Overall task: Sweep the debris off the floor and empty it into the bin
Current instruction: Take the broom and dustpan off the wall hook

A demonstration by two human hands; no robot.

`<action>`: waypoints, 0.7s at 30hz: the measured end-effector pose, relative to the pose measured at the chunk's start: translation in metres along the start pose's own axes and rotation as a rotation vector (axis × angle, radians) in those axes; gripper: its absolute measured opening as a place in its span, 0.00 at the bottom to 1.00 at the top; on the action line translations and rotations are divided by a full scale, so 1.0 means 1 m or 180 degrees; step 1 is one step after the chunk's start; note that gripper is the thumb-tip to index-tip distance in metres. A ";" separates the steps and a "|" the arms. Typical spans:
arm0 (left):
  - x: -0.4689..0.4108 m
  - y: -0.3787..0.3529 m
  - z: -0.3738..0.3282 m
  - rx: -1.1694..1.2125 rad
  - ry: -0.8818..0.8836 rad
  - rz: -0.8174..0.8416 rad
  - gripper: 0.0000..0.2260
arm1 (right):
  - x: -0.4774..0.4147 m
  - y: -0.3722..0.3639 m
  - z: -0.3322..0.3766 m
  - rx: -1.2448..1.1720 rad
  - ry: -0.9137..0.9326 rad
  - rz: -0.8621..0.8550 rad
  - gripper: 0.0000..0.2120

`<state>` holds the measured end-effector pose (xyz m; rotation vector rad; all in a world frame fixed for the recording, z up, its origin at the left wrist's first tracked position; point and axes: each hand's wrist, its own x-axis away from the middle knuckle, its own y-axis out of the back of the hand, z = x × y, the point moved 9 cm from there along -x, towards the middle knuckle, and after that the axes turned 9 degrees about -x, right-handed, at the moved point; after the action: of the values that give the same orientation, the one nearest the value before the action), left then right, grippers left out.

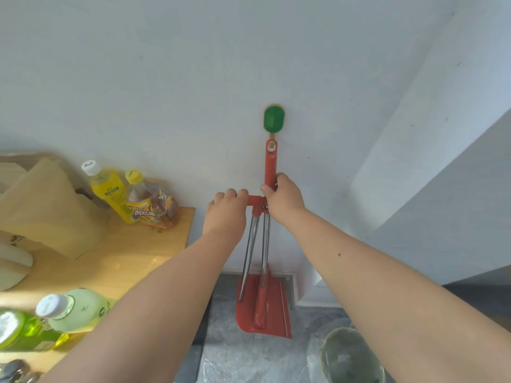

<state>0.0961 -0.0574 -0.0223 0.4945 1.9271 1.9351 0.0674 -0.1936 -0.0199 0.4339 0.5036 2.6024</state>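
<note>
At the wall, both hands grip hanging red handles: left hand [226, 211], right hand [282, 200]

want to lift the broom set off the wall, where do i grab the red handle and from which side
Grip the ribbed red handle midway, below the green hook, from the front, as the right hand does: it hangs upright and flat against the wall, leaving only that side open.

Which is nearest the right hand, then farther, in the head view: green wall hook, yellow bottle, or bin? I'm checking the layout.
1. Green wall hook, on the wall straight above the right hand.
2. Yellow bottle, off to the left on the wooden table.
3. Bin, on the floor at lower right.
</note>
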 end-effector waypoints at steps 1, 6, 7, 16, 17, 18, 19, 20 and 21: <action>0.001 0.004 0.001 0.0005 0.0021 -0.0021 0.19 | 0.001 0.001 0.002 -0.0077 0.0008 -0.0021 0.08; 0.012 0.021 0.004 0.0094 -0.0033 -0.0067 0.21 | 0.018 0.004 0.009 -0.0381 0.0021 0.0058 0.05; 0.016 0.024 0.005 0.0125 -0.0047 -0.0083 0.22 | 0.023 0.004 0.009 -0.0415 0.0019 0.0084 0.05; 0.076 0.065 0.002 0.0260 -0.0306 0.0037 0.07 | 0.101 0.005 0.021 -0.0860 0.0047 0.0426 0.07; 0.086 0.069 0.001 0.0308 -0.0335 0.0155 0.07 | 0.113 0.008 0.024 -0.0888 0.0058 0.0389 0.10; 0.096 0.072 -0.002 0.0308 -0.0375 0.0308 0.09 | 0.126 0.012 0.027 -0.0901 0.0056 0.0296 0.13; 0.108 0.075 -0.006 0.0269 -0.0420 0.0435 0.13 | 0.139 0.016 0.028 -0.0891 0.0025 0.0166 0.17; 0.118 0.079 -0.009 0.0199 -0.0454 0.0495 0.15 | 0.151 0.020 0.029 -0.0881 -0.0018 0.0031 0.20; 0.130 0.083 -0.012 0.0165 -0.0478 0.0546 0.16 | 0.164 0.023 0.031 -0.0912 -0.0060 -0.0078 0.21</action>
<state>-0.0236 -0.0047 0.0600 0.8201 1.8970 1.8927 -0.0684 -0.1244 0.0525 0.3526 0.1241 2.5904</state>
